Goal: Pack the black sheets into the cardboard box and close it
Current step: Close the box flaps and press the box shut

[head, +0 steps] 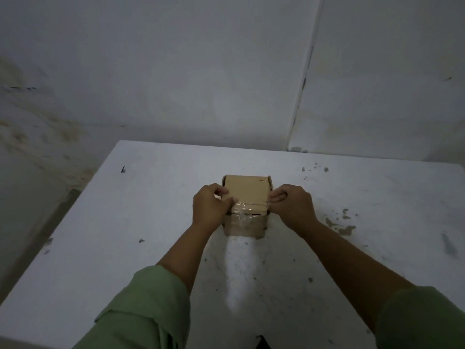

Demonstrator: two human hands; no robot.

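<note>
Near the middle of the white, paint-flecked table [156,210], both bare hands press against one small box. The left hand [210,206] has its fingers curled together, thumb and fingertips laid on the lid's left edge, pinching or pressing there; whether it grips the flap or only holds it down cannot be told. The right hand [292,205] mirrors it at the lid's right edge, fingers bent and bunched against the corner, touching the card. Pale green sleeves [148,306] are pushed up both forearms, which reach in from the table's near edge.

Between the hands sits the small brown cardboard box [247,192], standing square on the table, closer to the far edge than to the near one. Its lid lies flat and shut. A band of clear glossy tape [245,214] crosses the near part of the lid and runs down the front wall, wrinkled and catching light.

No black sheets show anywhere on the table, so by my reading they are already inside and the packing is done. The closing looks nearly finished too: what seems left is smoothing or tucking the lid's sides.
</note>
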